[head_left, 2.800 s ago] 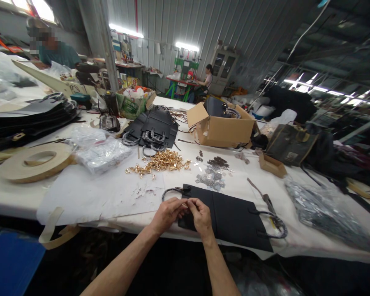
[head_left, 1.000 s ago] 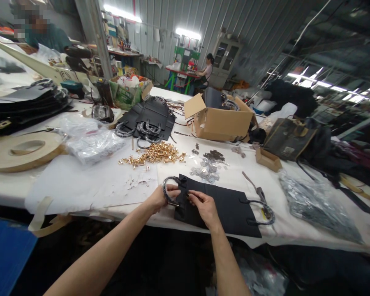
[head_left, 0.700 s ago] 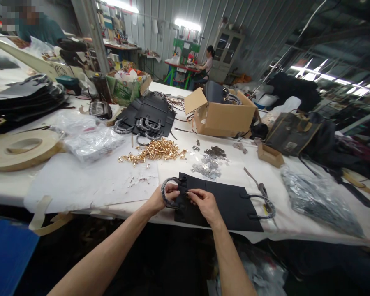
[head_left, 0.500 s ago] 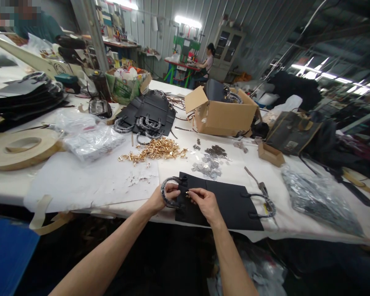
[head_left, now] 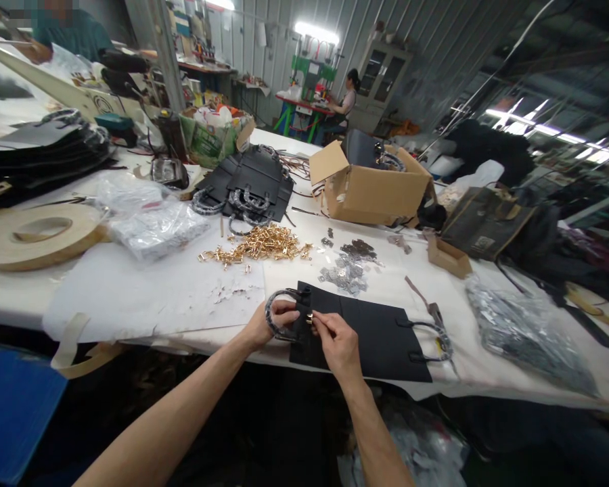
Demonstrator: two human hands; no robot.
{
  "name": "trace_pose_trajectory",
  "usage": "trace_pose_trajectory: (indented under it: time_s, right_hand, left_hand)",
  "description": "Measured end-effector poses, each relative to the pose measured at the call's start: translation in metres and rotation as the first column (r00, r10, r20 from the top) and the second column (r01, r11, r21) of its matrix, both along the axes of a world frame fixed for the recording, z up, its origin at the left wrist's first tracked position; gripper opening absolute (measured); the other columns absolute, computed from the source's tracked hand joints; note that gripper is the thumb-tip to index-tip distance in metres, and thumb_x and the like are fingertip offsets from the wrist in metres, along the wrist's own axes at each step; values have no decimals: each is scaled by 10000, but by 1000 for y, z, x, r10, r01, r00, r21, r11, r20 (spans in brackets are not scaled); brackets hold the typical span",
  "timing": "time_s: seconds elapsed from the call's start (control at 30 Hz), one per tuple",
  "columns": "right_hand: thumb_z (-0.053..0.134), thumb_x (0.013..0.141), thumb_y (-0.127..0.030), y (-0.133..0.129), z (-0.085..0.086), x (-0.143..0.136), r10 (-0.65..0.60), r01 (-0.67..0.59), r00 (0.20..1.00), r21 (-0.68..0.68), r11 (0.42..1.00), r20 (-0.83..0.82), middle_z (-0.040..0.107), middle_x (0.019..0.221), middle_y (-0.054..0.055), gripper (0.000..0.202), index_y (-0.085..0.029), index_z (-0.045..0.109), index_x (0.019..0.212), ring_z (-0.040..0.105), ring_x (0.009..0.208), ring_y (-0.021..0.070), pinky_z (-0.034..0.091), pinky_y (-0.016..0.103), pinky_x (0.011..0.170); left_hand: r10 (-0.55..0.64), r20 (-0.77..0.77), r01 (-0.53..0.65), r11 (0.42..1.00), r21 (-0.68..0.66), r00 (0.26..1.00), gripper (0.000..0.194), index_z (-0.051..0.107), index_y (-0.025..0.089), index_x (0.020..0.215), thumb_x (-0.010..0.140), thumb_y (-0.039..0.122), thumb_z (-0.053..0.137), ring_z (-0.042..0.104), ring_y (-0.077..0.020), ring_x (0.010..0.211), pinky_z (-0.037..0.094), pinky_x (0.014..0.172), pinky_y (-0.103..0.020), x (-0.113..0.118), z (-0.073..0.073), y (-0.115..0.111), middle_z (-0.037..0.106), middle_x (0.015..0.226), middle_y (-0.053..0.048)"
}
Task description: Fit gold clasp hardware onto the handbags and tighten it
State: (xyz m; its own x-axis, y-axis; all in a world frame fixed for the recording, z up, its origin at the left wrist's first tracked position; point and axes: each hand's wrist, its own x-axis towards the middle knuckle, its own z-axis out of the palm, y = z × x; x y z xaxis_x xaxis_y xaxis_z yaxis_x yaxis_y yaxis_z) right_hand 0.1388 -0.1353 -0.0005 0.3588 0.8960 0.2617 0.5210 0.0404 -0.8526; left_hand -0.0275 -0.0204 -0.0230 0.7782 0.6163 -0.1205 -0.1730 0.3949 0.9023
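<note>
A flat black bag panel (head_left: pixel 370 331) lies at the table's front edge, with a plastic-wrapped handle at each end. My left hand (head_left: pixel 270 326) reaches through the left handle (head_left: pixel 279 297) and is closed on the panel's left end, its thumb on top and the other fingers partly hidden. Between thumb and fingertips my right hand (head_left: pixel 341 345) pinches a small gold metal fitting (head_left: pixel 309 318) against the panel, close to the left fingertips. The right handle (head_left: pixel 431 338) lies loose on the white tabletop.
Behind the panel lie a heap of gold fittings (head_left: pixel 266 243) and a pile of small silver plates (head_left: pixel 345 272). Further back are stacked black panels (head_left: pixel 248 182) and an open cardboard box (head_left: pixel 380 193). A tape roll (head_left: pixel 81 237) sits left, a clear plastic bag (head_left: pixel 528 331) right.
The gold fitting now stands more visibly against the panel, with my right hand slightly shifted and turned. My left hand keeps its hold. The whole view has shifted slightly.
</note>
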Motion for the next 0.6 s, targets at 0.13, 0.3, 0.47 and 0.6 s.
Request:
trace_pose_trajectory:
  time_s: [0.13,0.3,0.47,0.6]
  right_hand:
    - [575,1013,-281,3,6,4,54,-50,987,-25,998,154,677,886,39,245,-225,785,1125,669,714,154,570,279,698]
    - [531,1031,-244,7,9,3,99,-94,953,-30,995,287,645,884,51,269,-201,771,1146,659,765,167,562,282,727]
    - [468,1046,-198,8,8,0,123,-129,900,-14,992,418,626,902,66,313,-176,749,1182,662,800,172,564,274,751]
    - [426,1057,-192,7,13,0,158,-169,854,-24,985,496,626,921,79,343,-184,731,1213,663,836,183,569,286,787]
  left_hand:
    - [-12,17,12,1000,-6,1000,447,771,100,1072,780,434,824,670,-223,849,506,758,-301,-1,-2,1,745,974,-125]
    - [-11,26,12,1000,-18,1000,440,765,96,1053,765,422,833,664,-208,811,502,732,-295,-1,-4,2,744,955,-123]
    - [13,-28,-13,1000,13,1000,399,759,99,978,759,425,832,664,-211,803,498,715,-290,-1,-5,2,738,927,-118]
    - [24,-44,-24,1000,18,999,394,761,100,955,743,422,837,645,-194,755,482,670,-275,-1,-5,2,729,898,-109]
